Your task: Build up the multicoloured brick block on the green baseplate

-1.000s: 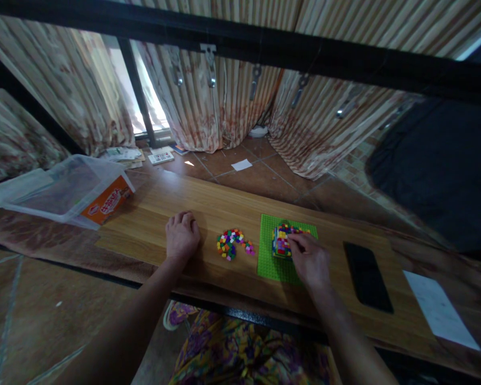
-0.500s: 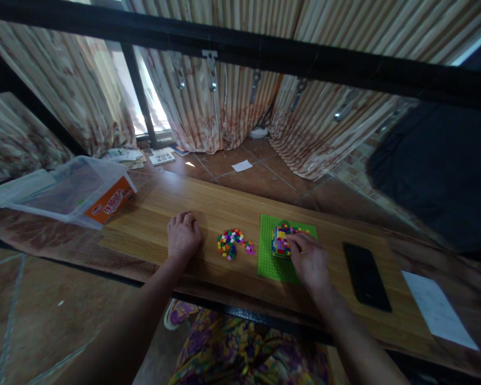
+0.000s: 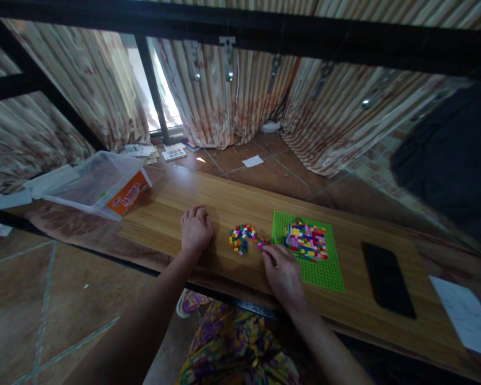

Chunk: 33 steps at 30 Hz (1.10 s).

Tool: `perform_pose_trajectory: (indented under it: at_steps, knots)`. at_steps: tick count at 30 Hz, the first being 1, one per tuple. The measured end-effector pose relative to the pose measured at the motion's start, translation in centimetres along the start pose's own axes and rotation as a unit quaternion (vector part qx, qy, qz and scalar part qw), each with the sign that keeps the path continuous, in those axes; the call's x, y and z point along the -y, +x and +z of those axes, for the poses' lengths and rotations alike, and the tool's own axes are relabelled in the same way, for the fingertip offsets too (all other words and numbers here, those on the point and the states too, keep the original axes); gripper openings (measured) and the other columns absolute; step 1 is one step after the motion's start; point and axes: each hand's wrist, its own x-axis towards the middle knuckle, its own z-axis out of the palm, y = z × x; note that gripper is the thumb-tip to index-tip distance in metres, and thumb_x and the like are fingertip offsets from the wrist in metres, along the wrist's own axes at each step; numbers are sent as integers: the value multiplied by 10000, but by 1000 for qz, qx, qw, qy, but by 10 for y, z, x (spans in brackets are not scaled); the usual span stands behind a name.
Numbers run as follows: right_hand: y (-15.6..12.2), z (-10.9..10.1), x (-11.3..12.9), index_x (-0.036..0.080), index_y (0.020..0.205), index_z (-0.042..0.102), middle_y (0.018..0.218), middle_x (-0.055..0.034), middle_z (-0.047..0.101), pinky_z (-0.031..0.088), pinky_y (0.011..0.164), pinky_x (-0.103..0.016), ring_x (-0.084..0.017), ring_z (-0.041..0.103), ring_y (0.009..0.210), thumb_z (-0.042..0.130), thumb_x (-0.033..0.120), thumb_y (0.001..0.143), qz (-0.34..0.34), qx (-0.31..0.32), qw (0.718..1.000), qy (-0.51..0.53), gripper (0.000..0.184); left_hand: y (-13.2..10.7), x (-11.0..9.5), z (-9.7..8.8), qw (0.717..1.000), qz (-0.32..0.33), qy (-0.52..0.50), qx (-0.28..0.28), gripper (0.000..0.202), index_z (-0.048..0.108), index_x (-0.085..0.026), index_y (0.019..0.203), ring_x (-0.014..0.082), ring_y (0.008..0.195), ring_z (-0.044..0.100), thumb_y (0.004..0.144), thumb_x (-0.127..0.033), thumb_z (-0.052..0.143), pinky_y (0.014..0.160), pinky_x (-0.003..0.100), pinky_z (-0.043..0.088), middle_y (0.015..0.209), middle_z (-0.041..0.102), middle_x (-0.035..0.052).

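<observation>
My right hand (image 3: 284, 270) is at the right end of a loose pile of small coloured building bricks (image 3: 237, 235). Its thumb and forefinger pinch at a pink-purple brick (image 3: 261, 245), partly covered by the fingertips. To the right of the pile lies a green studded baseplate (image 3: 324, 275). A blocky, multicoloured brick build (image 3: 307, 239) sits on it, just beyond my right hand and apart from it. Left of the pile, my left hand (image 3: 197, 230) rests on the wooden board with its fingers curled in; nothing shows in it.
A clear plastic box (image 3: 92, 184) with an orange label stands at the far left. A black phone (image 3: 388, 279) lies right of the baseplate, and a white paper (image 3: 467, 315) beyond it. A dark metal bar (image 3: 264, 35) crosses above, before striped curtains (image 3: 240, 107).
My right hand has left the brick build and moved left to the loose bricks. The build's top is now uncovered. My left hand keeps its place on the board; the view has shifted slightly.
</observation>
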Motion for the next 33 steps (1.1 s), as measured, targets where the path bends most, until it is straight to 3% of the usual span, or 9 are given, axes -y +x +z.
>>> perform_pose_trajectory:
  at_steps: [10, 19, 26, 33]
  knots:
    - [6, 10, -6, 168, 1019, 672, 938, -111, 668, 482, 804, -385, -252, 596, 886, 485, 189, 881, 35, 17, 997, -64, 234, 1, 0, 0, 1000, 4, 7, -8, 258, 637, -168, 1018, 301, 1066, 539, 882, -248, 432, 945, 448, 407, 1155, 635, 127]
    - [3, 10, -2, 181, 1060, 669, 939, -96, 693, 498, 832, -388, -239, 626, 896, 446, 166, 908, 37, 20, 999, -21, 271, 0, 1, 0, 1000, 2, 14, -8, 266, 637, -162, 1029, 309, 1067, 540, 880, -251, 435, 941, 443, 413, 1153, 640, 127]
    - [-1, -29, 1, 211, 1048, 681, 1021, -86, 680, 506, 851, -349, -200, 640, 956, 430, 248, 962, 37, -40, 998, 34, 267, 2, 1, -1, 1000, 4, 11, -10, 272, 643, -159, 1028, 306, 1069, 547, 872, -247, 438, 946, 450, 414, 1145, 640, 130]
    - [12, -64, -47, 183, 943, 709, 976, -93, 708, 510, 806, -365, -217, 656, 873, 526, 369, 902, 117, -120, 986, 14, 264, 3, 0, -1, 1000, 2, 10, -10, 273, 656, -159, 1015, 307, 1072, 550, 865, -248, 446, 959, 447, 415, 1145, 641, 129]
